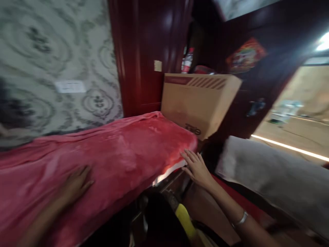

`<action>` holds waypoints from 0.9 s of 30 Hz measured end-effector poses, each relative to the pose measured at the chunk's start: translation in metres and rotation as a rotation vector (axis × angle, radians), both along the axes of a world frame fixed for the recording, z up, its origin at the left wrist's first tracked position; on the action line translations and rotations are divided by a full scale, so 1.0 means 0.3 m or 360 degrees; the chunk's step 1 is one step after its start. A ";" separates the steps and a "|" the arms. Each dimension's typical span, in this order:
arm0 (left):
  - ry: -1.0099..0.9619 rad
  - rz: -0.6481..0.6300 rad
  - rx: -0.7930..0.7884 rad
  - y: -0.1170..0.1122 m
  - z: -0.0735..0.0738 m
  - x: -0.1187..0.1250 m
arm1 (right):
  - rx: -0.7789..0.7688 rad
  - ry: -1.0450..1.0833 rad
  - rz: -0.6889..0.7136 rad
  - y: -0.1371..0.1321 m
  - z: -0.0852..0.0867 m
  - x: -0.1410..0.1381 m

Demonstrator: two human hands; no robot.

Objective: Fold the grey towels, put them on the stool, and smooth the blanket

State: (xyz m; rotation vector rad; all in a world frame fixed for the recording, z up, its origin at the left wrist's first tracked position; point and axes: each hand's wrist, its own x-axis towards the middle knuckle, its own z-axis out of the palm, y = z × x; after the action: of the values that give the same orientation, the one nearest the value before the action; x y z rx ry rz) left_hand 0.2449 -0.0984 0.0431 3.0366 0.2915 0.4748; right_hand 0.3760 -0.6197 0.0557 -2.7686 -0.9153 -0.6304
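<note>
A plush pink-red blanket (115, 147) covers a long raised surface running along the wall. Flat on its left part rests my left hand (77, 183), fingers out, holding nothing. My right hand (195, 164) is at the blanket's right front corner, fingers stretched out over the edge. A pale strip (171, 171) shows under the blanket's hem just left of that hand. A silver bracelet (241, 218) circles my right wrist.
A cardboard box (192, 103) stands behind the blanket's right end, with a red-capped bottle (188, 61) above it. To the right are a padded grey seat (277, 178) and a dark door (246, 89). Something yellow (185, 219) sits low in front.
</note>
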 end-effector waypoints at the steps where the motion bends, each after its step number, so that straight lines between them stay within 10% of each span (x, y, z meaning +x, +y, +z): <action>1: 0.0022 0.0110 0.0002 0.051 -0.018 -0.073 | 0.0030 0.0082 0.0102 0.080 -0.042 0.015; 6: 0.0140 0.0558 0.0041 0.107 -0.081 -0.296 | 0.0125 0.0256 0.0527 0.427 -0.154 0.100; 12: 0.0225 0.0701 0.0006 0.016 -0.080 -0.356 | 0.0253 0.0167 0.0586 0.662 -0.221 0.229; 22: 0.0235 0.0824 -0.0247 -0.016 -0.105 -0.393 | 0.0236 0.0122 0.0533 0.649 -0.444 0.338; 27: 0.0242 0.1185 -0.0245 0.031 -0.103 -0.563 | 0.0218 0.0034 0.0708 0.622 -0.495 0.395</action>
State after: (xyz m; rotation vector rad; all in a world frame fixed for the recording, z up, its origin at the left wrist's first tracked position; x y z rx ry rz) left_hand 0.0761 -0.0890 0.0123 2.7192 1.4062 0.2213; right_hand 0.4944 -0.4331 -0.0928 -2.3322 -1.3671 -0.5579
